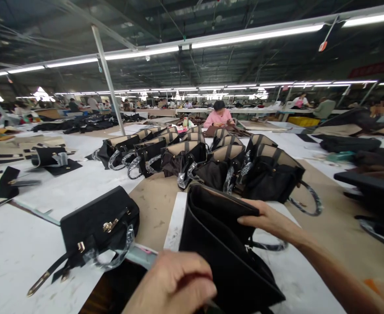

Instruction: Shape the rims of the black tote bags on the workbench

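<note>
A black handbag [218, 257] stands in front of me on the table edge, its mouth gaping toward me. My right hand [265, 218] grips its far rim at the right, thumb on one side and the fingers mostly hidden behind the panel. Close to the camera, my left hand [179, 283] is curled beside the bag's near side, thumb pressed toward the bent fingers. Whatever it may hold is hidden and blurred. To the left lies a black bag flap piece [100, 222] with gold hardware, a strap and a plastic-wrapped handle.
Several black and dark brown handbags [185, 152] with wrapped handles stand in rows beyond mine. Dark pieces [375, 157] are piled at the right. A person in pink [218, 117] works across the table. A metal post [108, 80] rises at back left.
</note>
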Tool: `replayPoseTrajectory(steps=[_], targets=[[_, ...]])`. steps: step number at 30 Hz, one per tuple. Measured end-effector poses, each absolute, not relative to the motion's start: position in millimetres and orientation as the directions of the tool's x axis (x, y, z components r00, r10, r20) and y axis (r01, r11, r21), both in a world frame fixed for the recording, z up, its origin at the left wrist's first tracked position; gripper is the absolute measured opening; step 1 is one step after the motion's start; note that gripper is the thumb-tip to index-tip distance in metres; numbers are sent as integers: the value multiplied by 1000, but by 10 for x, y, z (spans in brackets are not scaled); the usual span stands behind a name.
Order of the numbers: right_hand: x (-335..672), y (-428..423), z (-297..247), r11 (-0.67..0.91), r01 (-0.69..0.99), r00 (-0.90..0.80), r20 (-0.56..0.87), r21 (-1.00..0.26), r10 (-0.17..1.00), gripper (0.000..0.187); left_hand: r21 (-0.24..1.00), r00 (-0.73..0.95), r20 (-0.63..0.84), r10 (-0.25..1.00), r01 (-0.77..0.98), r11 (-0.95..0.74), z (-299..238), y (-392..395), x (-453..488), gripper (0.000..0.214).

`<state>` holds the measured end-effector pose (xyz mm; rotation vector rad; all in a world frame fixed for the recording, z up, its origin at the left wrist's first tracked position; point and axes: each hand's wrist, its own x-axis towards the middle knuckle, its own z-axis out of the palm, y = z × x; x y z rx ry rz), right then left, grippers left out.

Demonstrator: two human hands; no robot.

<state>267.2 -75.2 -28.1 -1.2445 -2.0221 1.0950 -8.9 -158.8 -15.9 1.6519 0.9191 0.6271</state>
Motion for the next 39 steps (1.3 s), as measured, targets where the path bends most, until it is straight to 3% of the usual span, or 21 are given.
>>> replayPoseTrajectory(steps=[2,4,5,9,12,19,23,28,30,34,39], targets=[[2639,-778,-247,255,454,-456,23,-854,890,44,819,367,202,908,446,-362,19,-1359,-78,14],[2612,-791,-195,253,441,-470,18,-861,882,45,618,371,442,817,534,-577,147,-1118,0,13],[2604,-792,-173,252,442,-473,15,-861,881,45,533,431,493,756,537,-654,181,-999,54,16],[2621,-769,-142,264,471,-473,11,-842,881,41,308,653,458,603,520,-797,151,-593,270,30],[2679,-740,-159,264,486,-469,6,-833,883,38,233,712,377,593,547,-804,74,-417,348,22],[2988,-594,-311,164,420,-440,-43,-892,897,42,320,669,127,733,672,-668,-63,-266,161,5],[3097,-543,-374,153,319,-465,-14,-936,885,51,358,699,155,698,619,-699,-45,-319,97,13],[3096,-565,-381,166,312,-471,0,-936,882,52,439,753,214,622,494,-750,39,-399,149,37],[3084,-575,-376,173,315,-459,10,-933,889,51,469,761,199,618,479,-742,45,-393,180,34],[3056,-603,-369,181,305,-422,37,-935,906,49,526,727,166,667,506,-683,22,-369,220,4],[3048,-627,-405,190,276,-396,69,-942,916,42,596,569,195,799,578,-557,-34,-377,206,17]])
